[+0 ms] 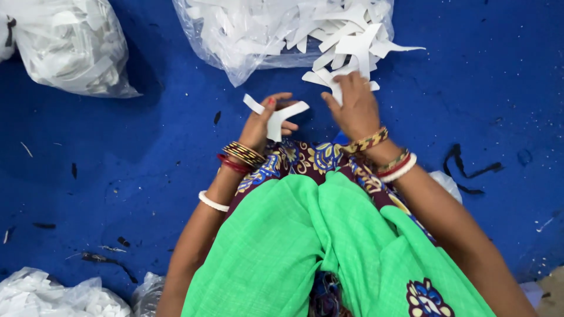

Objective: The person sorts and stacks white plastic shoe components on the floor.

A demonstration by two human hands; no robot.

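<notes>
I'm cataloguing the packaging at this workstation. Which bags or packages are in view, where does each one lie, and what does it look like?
Open clear plastic bag: top centre on the blue floor, white cut pieces spilling out by the right hand.
Closed clear plastic bag: top left, bulging with white strips.
Crumpled plastic bags: bottom left, whitish, holding small white pieces.
No labels, signs or screens show.

Light fell evenly and brightly from above, saturating the blue floor (147, 152). The white paper pieces (329, 29) were nearly blown out. The right hand (354, 108) looked slightly motion-blurred; shadows stayed soft.
</notes>
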